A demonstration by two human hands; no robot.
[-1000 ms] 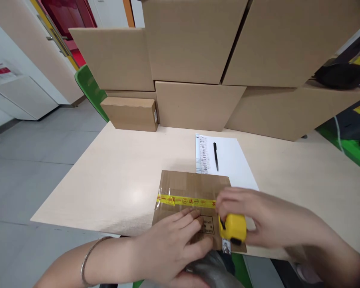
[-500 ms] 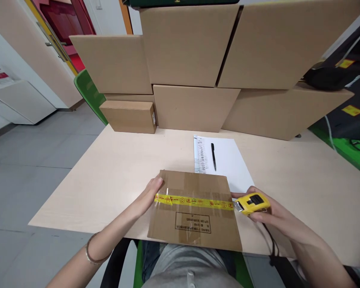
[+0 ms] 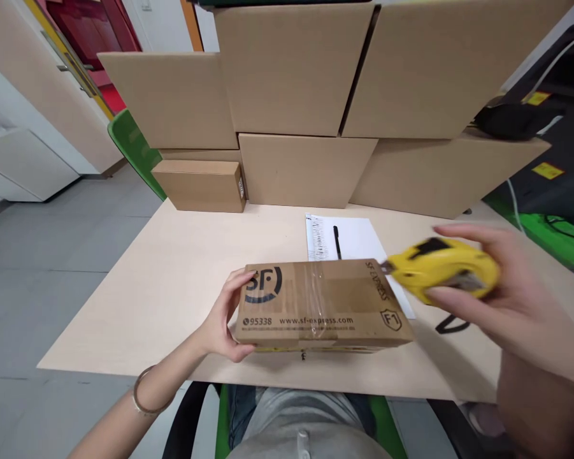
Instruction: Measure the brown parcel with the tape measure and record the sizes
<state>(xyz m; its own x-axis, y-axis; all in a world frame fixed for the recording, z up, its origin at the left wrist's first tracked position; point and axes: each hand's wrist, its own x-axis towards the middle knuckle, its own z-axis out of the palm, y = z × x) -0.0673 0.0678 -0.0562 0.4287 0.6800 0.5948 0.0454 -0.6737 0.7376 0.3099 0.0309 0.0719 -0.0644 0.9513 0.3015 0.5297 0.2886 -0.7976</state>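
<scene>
A flat brown cardboard parcel point(image 3: 320, 305) printed with a courier logo stands tipped up on its long edge near the table's front. My left hand point(image 3: 224, 315) grips its left end, thumb on the front and fingers behind. My right hand point(image 3: 501, 299) is raised to the right of the parcel and holds a yellow tape measure point(image 3: 442, 269), its metal tip close to the parcel's upper right corner. A black cord loop point(image 3: 452, 326) hangs below the tape measure.
A white sheet point(image 3: 358, 245) with a barcode strip and a black pen point(image 3: 337, 241) lies behind the parcel. Large cardboard boxes point(image 3: 291, 70) are stacked along the table's back, a small box point(image 3: 198, 185) at the left. A green chair back point(image 3: 134, 150) stands behind the left corner.
The parcel lay flat with its yellow tape up; it now stands on edge with the printed side facing me. My right hand lifted the tape measure up and to the right.
</scene>
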